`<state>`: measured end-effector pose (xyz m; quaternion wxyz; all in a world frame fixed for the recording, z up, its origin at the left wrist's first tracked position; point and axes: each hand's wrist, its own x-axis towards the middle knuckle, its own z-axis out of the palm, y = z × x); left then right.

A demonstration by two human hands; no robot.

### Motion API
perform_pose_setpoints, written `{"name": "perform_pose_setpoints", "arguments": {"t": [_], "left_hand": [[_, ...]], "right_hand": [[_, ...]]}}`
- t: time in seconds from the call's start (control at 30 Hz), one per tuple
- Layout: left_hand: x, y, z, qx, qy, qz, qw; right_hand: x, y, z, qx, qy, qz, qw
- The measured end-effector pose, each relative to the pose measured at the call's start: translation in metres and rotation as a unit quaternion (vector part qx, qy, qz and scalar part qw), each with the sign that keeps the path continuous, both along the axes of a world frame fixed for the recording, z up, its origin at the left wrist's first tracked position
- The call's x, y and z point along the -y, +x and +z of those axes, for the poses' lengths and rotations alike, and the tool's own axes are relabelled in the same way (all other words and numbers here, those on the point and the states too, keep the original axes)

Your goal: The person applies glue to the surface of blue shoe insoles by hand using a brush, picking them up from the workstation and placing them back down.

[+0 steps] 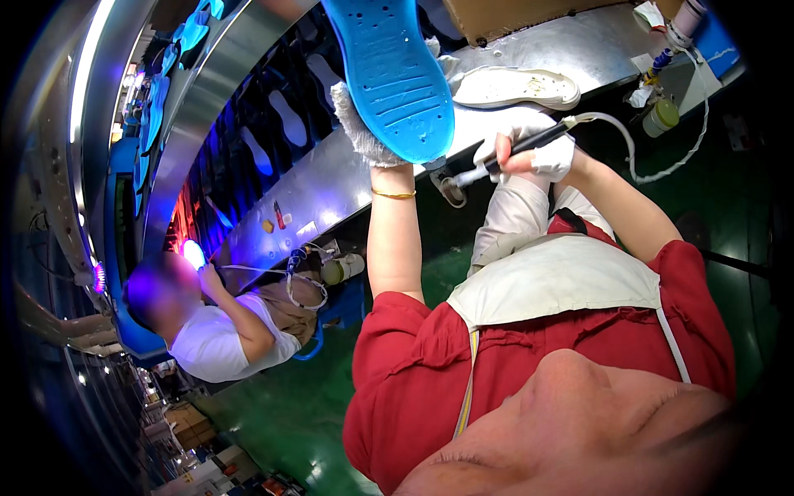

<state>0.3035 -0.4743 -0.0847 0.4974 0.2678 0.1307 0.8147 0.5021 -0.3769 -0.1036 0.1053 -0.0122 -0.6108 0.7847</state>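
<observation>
My left hand [362, 126], in a white cotton glove, grips a bright blue shoe sole [390, 73] by its lower edge and holds it up, tread side facing me. My right hand [536, 150], also wrapped in white, is closed around a thin black pen-like tool [529, 142]. Its tip points left toward the lower end of the sole, and a white hose [662, 161] trails from its back end. Both hands are raised over a metal bench [347, 178].
A white sole [514, 87] lies on the bench beside a cardboard box [513, 16]. A pale jar [660, 117] stands at the right. At the left a co-worker [223, 326] sits by a conveyor [273, 124] carrying soles under blue light. The floor [281, 413] is green.
</observation>
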Motion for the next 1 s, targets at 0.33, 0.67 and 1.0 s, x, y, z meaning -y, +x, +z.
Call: {"name": "perform_pose_setpoints", "arguments": {"t": [0.33,0.67,1.0], "left_hand": [[-0.002,-0.013,0.003,0.035,-0.104,-0.037,0.993],[-0.008,-0.022,0.003,-0.041,-0.259,-0.057,0.963],[-0.007,-0.005,0.021,-0.161,-0.355,-0.034,0.920]], "right_hand": [[-0.009,-0.024,0.035,-0.207,0.419,-0.067,0.881],[-0.033,-0.023,0.052,-0.073,0.242,0.072,0.965],[-0.048,-0.026,0.051,-0.012,0.278,0.051,0.959]]}}
